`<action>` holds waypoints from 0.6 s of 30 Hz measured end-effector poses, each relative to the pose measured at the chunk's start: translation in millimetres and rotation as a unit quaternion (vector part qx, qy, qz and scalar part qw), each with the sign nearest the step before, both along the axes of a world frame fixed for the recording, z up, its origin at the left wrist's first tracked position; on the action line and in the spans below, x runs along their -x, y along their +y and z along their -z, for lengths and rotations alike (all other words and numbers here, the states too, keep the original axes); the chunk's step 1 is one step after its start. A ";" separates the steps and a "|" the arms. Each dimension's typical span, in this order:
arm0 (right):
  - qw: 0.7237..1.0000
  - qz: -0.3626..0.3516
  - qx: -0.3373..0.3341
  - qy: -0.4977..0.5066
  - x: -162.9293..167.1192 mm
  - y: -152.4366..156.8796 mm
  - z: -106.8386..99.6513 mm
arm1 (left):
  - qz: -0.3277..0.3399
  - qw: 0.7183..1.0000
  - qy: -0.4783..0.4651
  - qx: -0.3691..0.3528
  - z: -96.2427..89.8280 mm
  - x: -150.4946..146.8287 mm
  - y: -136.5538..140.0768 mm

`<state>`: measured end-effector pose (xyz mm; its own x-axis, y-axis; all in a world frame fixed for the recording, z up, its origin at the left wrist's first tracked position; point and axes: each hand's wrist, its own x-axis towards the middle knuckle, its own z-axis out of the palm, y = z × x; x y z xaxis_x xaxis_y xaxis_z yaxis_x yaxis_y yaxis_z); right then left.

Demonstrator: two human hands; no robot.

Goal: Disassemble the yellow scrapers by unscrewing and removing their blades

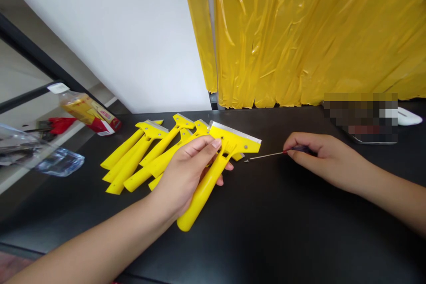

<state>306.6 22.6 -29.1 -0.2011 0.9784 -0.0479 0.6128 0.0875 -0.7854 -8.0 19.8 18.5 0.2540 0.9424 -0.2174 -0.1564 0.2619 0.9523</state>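
No words or numbers can be read; the red and yellow label on the bottle (87, 111) is too blurred.

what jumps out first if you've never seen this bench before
The yellow plastic curtain fills the upper right, hanging down to the black table. At centre, the left hand grips a yellow scraper with a metal blade edge, in front of a pile of matching scrapers. To its right, the right hand holds a slim screwdriver, tip toward the scraper.
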 end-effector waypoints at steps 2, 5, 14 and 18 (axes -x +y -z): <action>1.000 -0.004 0.000 0.002 0.7 -0.2 0.1 | 0.000 1.000 0.000 -0.001 0.7 -0.5 -0.1; 1.000 -0.009 0.001 0.001 2.1 -0.9 -0.2 | 0.003 1.000 0.000 0.000 1.5 -0.4 0.0; 1.000 -0.012 0.003 -0.004 3.2 -1.4 0.4 | 0.006 1.000 0.008 -0.003 2.6 -0.5 -1.3; 1.000 -0.013 0.002 -0.004 2.7 -1.4 1.4 | 0.002 1.000 0.012 0.001 2.5 -1.9 -2.0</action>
